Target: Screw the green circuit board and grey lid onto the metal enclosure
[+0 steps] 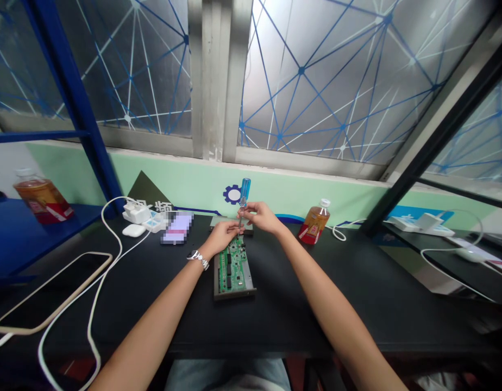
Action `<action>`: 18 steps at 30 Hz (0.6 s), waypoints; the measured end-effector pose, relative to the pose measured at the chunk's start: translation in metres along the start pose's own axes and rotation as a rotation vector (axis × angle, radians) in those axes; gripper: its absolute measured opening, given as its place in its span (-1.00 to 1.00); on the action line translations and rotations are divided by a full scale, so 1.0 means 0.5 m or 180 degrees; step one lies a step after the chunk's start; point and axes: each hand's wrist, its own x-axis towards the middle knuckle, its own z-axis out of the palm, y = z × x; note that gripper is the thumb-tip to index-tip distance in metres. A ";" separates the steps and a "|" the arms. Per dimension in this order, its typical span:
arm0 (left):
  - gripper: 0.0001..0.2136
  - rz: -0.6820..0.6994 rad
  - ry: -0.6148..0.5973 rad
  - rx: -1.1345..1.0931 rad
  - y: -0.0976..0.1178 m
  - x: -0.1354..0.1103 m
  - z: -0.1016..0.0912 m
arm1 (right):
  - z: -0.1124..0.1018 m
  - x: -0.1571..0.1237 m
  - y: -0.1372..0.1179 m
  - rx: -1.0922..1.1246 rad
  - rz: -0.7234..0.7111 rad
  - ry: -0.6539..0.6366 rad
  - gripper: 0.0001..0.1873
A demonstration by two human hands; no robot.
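A screwdriver (245,190) with a clear blue handle stands nearly upright over the far end of a green circuit board (234,266). My right hand (262,217) pinches it just below the handle. Closed at the lower shaft are the fingers of my left hand (224,236), which rests over the board's far left corner. The board sits in a grey housing (234,295) lying lengthwise on the black table. The screwdriver's tip meets the board close to my left fingertips; whether a screw is there is too small to tell. Behind my hands lies a flat grey piece (218,220), partly covered.
On the left are a large phone (55,293), white cables (96,288), a power strip with chargers (143,216), a white case (133,231) and a lit phone (177,228). A drink bottle (315,222) stands at the right rear. The wall (194,187) borders the table's back.
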 end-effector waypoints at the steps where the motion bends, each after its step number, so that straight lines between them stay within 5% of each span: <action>1: -0.75 -0.0036 0.0024 0.0017 0.001 -0.001 0.000 | 0.001 0.000 0.000 0.0029 -0.0003 -0.0029 -0.74; 10: -0.84 -0.0151 0.0500 0.0582 0.034 -0.008 0.009 | 0.009 -0.001 -0.005 0.0342 0.0132 -0.0086 -0.72; 18: -0.85 -0.0045 0.0757 0.0811 0.037 -0.008 0.021 | 0.017 0.001 0.008 0.0193 0.0271 0.0273 -0.63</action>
